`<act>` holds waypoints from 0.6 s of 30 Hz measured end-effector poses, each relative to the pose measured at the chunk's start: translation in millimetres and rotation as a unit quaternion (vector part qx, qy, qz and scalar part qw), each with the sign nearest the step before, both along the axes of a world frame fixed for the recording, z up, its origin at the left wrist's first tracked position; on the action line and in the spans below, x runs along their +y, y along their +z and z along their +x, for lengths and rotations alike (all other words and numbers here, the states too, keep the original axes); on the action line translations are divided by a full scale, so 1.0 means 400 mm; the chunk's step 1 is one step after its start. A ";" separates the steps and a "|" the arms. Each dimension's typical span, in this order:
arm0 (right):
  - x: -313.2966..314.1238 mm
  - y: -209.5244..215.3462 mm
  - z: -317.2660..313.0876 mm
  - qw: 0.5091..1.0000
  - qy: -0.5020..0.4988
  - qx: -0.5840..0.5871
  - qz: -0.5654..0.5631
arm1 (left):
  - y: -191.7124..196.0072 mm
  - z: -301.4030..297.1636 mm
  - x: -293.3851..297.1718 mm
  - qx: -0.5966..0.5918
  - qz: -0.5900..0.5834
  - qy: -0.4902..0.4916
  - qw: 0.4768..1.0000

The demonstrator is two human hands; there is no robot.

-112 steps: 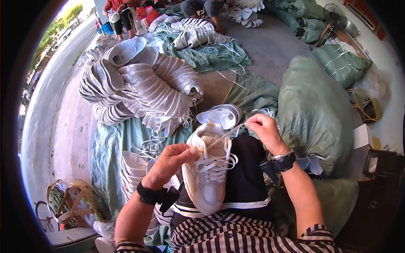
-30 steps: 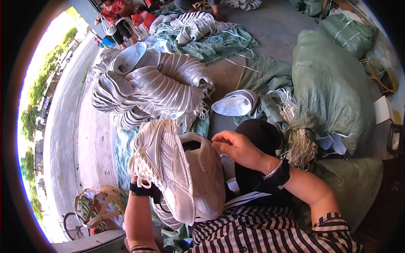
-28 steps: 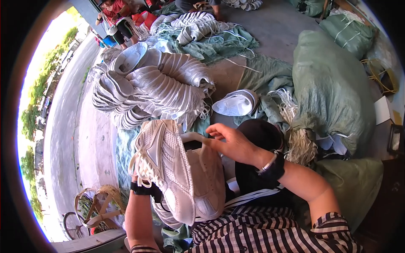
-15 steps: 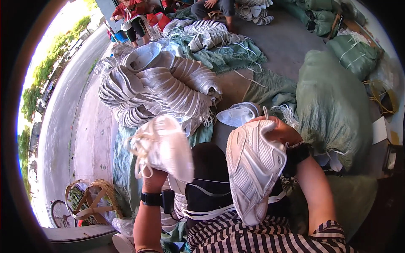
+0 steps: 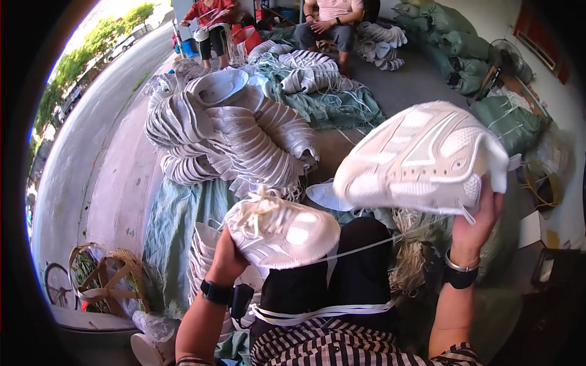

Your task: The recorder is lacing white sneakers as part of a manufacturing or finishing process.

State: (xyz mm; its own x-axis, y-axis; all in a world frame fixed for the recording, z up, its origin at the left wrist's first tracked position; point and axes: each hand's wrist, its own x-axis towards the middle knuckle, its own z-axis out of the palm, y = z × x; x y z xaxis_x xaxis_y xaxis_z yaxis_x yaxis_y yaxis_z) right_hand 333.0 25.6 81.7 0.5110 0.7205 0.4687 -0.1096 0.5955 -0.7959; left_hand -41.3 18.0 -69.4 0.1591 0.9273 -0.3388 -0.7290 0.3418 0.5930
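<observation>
My left hand grips a white sneaker upper by one end, its laces bunched on top. Raised higher on the right, my right hand is closed on the heel end of a second white upper, with mesh panels and a row of eyelets. A thin white cord stretches from beneath the left upper toward the right. White laces lie across my lap. Ahead stands a big pile of nested white uppers. One more upper lies flat, partly behind the raised one.
Green sheeting spreads under the pile. Bundled cords hang beside my right knee. Green sacks and a fan stand right. Two people sit at the back, one in red, one in pink. A woven basket sits left.
My right hand has swung up and right with its upper, now turned sideways. The left upper has moved lower and slightly right, and the cord between the hands shows longer.
</observation>
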 end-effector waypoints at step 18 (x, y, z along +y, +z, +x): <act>0.033 -0.101 -0.186 0.827 0.493 -0.003 -0.270 | 0.014 0.095 0.098 0.236 0.034 -0.161 0.958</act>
State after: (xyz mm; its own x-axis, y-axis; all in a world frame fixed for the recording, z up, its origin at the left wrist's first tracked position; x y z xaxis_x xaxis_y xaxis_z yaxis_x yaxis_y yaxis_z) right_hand 258.5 38.8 41.4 -0.4500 0.8912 -0.0575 -0.3251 -0.2235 -0.9189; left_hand -3.4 57.1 -63.9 0.2848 0.8781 -0.3844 -0.2370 0.4531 0.8594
